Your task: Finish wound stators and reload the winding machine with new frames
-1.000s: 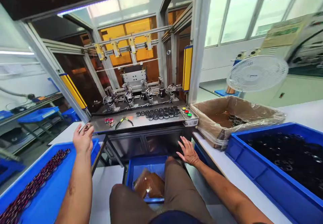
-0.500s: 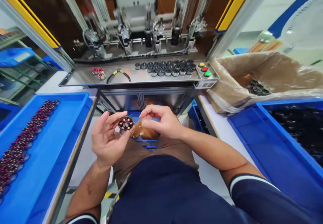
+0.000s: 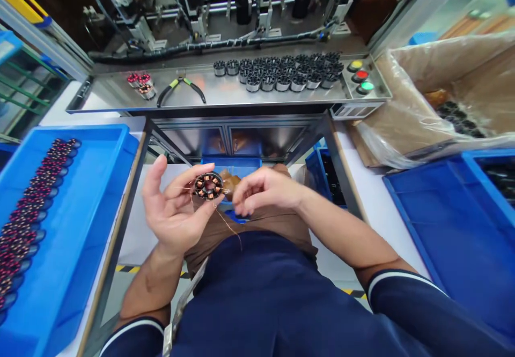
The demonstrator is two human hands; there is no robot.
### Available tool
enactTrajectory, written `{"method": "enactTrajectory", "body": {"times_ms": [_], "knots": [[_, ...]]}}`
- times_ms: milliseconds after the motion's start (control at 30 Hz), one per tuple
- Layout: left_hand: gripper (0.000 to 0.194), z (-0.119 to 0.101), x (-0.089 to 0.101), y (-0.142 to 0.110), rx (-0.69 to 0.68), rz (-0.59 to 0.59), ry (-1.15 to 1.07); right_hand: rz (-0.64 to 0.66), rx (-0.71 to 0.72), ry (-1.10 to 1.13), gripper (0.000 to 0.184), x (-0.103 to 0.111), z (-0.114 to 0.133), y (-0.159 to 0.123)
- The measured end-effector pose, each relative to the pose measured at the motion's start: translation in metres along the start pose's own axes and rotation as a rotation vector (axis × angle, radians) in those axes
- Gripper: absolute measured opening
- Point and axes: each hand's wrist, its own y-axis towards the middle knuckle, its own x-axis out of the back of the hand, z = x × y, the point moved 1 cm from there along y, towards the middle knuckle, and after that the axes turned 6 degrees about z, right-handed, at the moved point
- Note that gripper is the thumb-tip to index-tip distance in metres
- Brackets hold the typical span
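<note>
Between the thumb and fingers of my left hand (image 3: 177,207) is a small round motor stator (image 3: 208,186), a black ring with copper coils on its teeth. Thin loose copper wires stick out from it, and a long one (image 3: 228,222) trails down over my lap. My right hand (image 3: 265,190) hangs just right of the stator, apart from it. Its fingers are curled in towards the thumb; whether a wire end is in them is hidden.
Ahead, a metal ledge carries pliers (image 3: 181,86), several red-and-copper stators (image 3: 140,85), rows of black stator cores (image 3: 284,73) and push buttons (image 3: 360,75). A blue tray (image 3: 80,207) of wound stators stands left. A plastic-lined carton (image 3: 396,99) and blue bin (image 3: 426,196) stand right.
The stator has turned a little in my left hand, and its loose wires now show. My right hand has dropped slightly, its fingers curling downward. My view has tilted down and closer.
</note>
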Motion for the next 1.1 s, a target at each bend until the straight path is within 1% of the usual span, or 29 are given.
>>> {"method": "enactTrajectory", "body": {"times_ms": [33,67,133,200,267,367,467,533,600,633,700,767,900,1033,1100], "knots": [[0.094,0.002,-0.001,0.002,-0.023,0.006,0.002,-0.045,0.015,0.084,0.041,-0.007,-0.007,0.003],[0.095,0.003,-0.002,0.003,-0.042,0.009,0.005,-0.061,0.044,0.169,0.043,-0.016,-0.012,0.007],[0.096,0.006,-0.005,0.005,-0.065,0.008,0.01,-0.098,0.1,0.298,0.04,-0.035,-0.02,0.012],[0.096,0.007,-0.008,0.006,-0.07,0.004,0.007,-0.162,0.103,0.346,0.034,-0.048,-0.022,0.014],[0.096,0.008,-0.009,0.005,-0.051,0.012,-0.017,-0.211,0.072,0.337,0.032,-0.053,-0.023,0.012],[0.094,0.009,-0.008,0.004,0.023,0.024,-0.094,-0.202,0.034,0.266,0.032,-0.05,-0.022,0.006],[0.087,0.011,-0.003,0.003,0.089,0.037,-0.182,-0.148,0.002,0.173,0.031,-0.035,-0.016,0.002],[0.085,0.012,0.0,0.002,0.108,0.084,-0.226,-0.19,0.016,0.095,0.037,-0.024,-0.005,0.001],[0.085,0.013,0.002,0.001,0.116,0.158,-0.258,-0.277,0.047,0.01,0.043,-0.017,0.01,0.001],[0.085,0.013,0.002,0.0,0.118,0.199,-0.272,-0.313,0.055,-0.03,0.045,-0.017,0.018,0.001],[0.083,0.013,0.002,0.0,0.131,0.256,-0.3,-0.333,0.038,-0.094,0.042,-0.021,0.029,0.004],[0.084,0.013,0.0,-0.001,0.146,0.259,-0.33,-0.323,0.019,-0.118,0.039,-0.029,0.035,0.006],[0.097,0.015,-0.002,-0.004,0.157,0.191,-0.377,-0.32,0.035,-0.044,0.04,-0.038,0.028,0.01],[0.09,0.02,0.001,-0.007,0.222,0.153,-0.427,-0.308,0.036,-0.001,0.041,-0.037,0.01,0.007],[0.087,0.021,0.005,-0.008,0.249,0.143,-0.445,-0.272,-0.008,-0.024,0.039,-0.031,0.003,0.002]]}}
